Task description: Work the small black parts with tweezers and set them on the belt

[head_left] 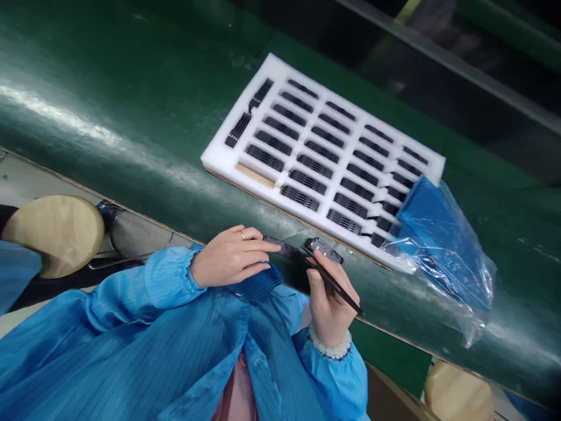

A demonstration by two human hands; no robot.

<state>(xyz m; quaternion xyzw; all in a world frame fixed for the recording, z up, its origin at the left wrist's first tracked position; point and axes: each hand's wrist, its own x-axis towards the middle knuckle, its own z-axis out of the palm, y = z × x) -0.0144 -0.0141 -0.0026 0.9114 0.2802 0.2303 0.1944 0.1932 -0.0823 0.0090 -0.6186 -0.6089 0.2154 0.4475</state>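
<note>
Two dark parts at the near edge of the desk (144, 88), roughly end to end with a small gap, long axes about parallel to that edge. Left-hand part (287, 250) extends rightward from under the fingertips of the left hand (231, 256); index finger laid on it. Thumb hidden, so cannot tell whether the fingers are clamped on it. Right hand (332, 298): thumb and fingers pinched on black tweezers (349, 300), tips slanting toward the gap. The right-hand part (329, 250) sits just beyond the fingertips, touching or nearly; grip on it unclear. Right hand nearer to this one.

White foam tray (219, 153) behind both, its near edge about parallel to the desk's. Only a narrow strip between the two edges for hand movement. Blue item in clear plastic (447, 234) overlaps the tray's right end; more green surface past the tray's left edge.
</note>
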